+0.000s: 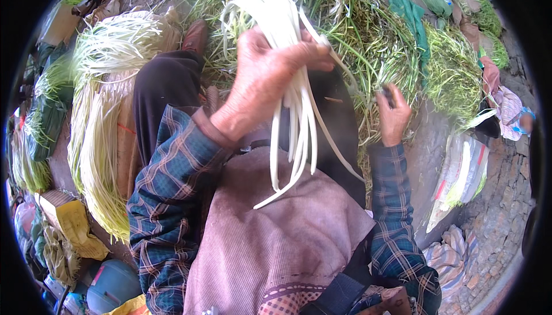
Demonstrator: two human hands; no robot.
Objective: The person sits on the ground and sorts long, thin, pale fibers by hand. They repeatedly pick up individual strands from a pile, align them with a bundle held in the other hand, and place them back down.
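Observation:
My left hand (265,80) is shut around a loose bundle of long, pale stalks (302,112) that look like blanched garlic chives. White ends fan out above the fingers, and the lower lengths hang in front of my lap. One stray stalk bends away to the right of the bundle. My right hand (394,118) is apart from the bundle, over the heap of green leaves and trimmings (371,43). Its fingers are curled, with a dark, blurred patch between thumb and fingers; whether that is an object or debris, I cannot tell. A woven apron (280,237) covers my lap.
At left, a large pile of pale stalks (101,112) lies over sacking beside my knee. A blue-grey helmet-like object (113,287) sits lower left. To the right are a second green heap (453,73), a plastic sack with stalks (461,172) and a striped cloth (453,250).

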